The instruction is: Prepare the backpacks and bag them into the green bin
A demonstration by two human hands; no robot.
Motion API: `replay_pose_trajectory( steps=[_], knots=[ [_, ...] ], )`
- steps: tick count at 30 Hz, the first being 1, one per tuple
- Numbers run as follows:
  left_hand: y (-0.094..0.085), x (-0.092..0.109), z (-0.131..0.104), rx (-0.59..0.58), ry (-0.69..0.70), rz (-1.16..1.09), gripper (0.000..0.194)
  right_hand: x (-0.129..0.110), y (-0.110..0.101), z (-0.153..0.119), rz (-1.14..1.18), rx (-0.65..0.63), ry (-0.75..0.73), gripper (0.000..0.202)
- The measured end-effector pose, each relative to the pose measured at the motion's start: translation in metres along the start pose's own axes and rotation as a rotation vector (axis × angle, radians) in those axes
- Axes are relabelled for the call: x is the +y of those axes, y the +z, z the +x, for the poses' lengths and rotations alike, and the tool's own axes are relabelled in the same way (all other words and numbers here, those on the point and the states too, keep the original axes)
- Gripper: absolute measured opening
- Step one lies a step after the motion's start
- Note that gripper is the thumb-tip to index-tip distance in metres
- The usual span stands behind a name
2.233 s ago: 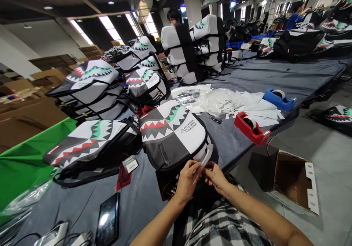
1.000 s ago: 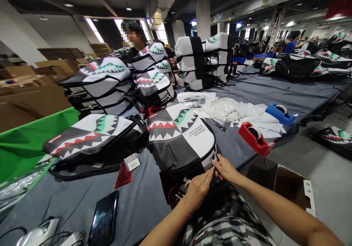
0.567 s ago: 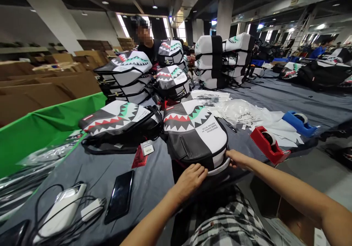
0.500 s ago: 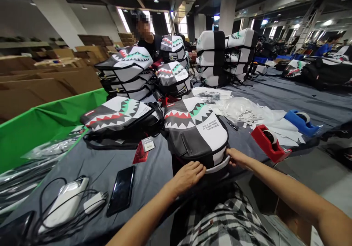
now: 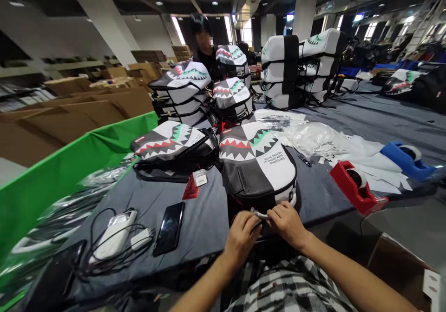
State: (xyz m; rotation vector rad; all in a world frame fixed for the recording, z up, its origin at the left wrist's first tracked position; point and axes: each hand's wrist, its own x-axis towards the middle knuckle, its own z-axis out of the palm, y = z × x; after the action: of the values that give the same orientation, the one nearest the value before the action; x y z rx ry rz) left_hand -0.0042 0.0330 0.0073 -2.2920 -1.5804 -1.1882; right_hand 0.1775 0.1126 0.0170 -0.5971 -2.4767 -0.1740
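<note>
In front of me a backpack (image 5: 258, 163) lies flat, half dark grey and half white, with a printed row of shark teeth in red and green. At its near edge is a thin white strip (image 5: 264, 215), perhaps a strap or wrapping. My right hand (image 5: 287, 223) pinches this strip from the right. My left hand (image 5: 241, 235) has its fingers curled at the strip's left end, partly hiding it. Close by on the left lies a second backpack (image 5: 170, 144) of the same print, with a white tag (image 5: 200, 178) and a red tag (image 5: 191, 189) beside it.
Stacked backpacks (image 5: 181, 91) rise behind, with a person (image 5: 206, 54) beyond them. On the right are a red tape dispenser (image 5: 357, 189), a blue tape dispenser (image 5: 406, 161) and crumpled plastic (image 5: 310, 137). A phone (image 5: 169, 228) and a cabled white power bank (image 5: 114, 235) lie left. A green-lined bin (image 5: 87, 154) borders the table.
Both hands have come together at the backpack's near edge, the right one sliding left and toward me along the white strip. My view has turned slightly left.
</note>
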Motion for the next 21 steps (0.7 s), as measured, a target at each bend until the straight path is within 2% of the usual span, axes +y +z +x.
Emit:
replay_pose_trajectory(
  steps=[1,3,6,8,11,13,16,18,19,21],
  knots=[
    [0.002,0.009,-0.010,0.059,-0.151,-0.113,0.014,-0.001,0.005,0.000,0.005,0.026,0.022,0.011],
    [0.011,0.025,-0.019,0.100,-0.463,-0.343,0.016,0.001,0.010,0.000,0.013,0.066,0.040,0.014],
    [0.030,0.035,-0.009,0.212,-0.923,-0.680,0.035,0.001,0.008,-0.001,-0.010,0.082,0.041,0.018],
    [0.042,0.037,0.004,0.354,-1.134,-0.856,0.047,-0.002,0.007,-0.002,-0.024,0.091,0.048,0.019],
    [0.054,0.038,0.021,0.568,-1.321,-1.042,0.052,-0.009,0.011,-0.005,-0.007,0.168,0.082,0.019],
    [0.058,0.038,0.028,0.674,-1.429,-1.206,0.046,-0.010,0.014,-0.008,0.024,0.224,0.087,0.021],
    [0.055,0.036,0.035,0.714,-1.604,-1.455,0.029,0.001,0.011,-0.019,0.115,0.260,0.060,0.029],
    [0.049,0.035,0.039,0.709,-1.717,-1.547,0.022,0.015,0.005,-0.035,0.188,0.283,0.106,0.032],
    [0.046,0.035,0.040,0.707,-1.767,-1.575,0.022,0.024,0.003,-0.044,0.229,0.303,0.169,0.032],
    [0.041,0.035,0.042,0.683,-1.756,-1.554,0.022,0.040,0.002,-0.063,0.344,0.336,0.385,0.027]
  ],
)
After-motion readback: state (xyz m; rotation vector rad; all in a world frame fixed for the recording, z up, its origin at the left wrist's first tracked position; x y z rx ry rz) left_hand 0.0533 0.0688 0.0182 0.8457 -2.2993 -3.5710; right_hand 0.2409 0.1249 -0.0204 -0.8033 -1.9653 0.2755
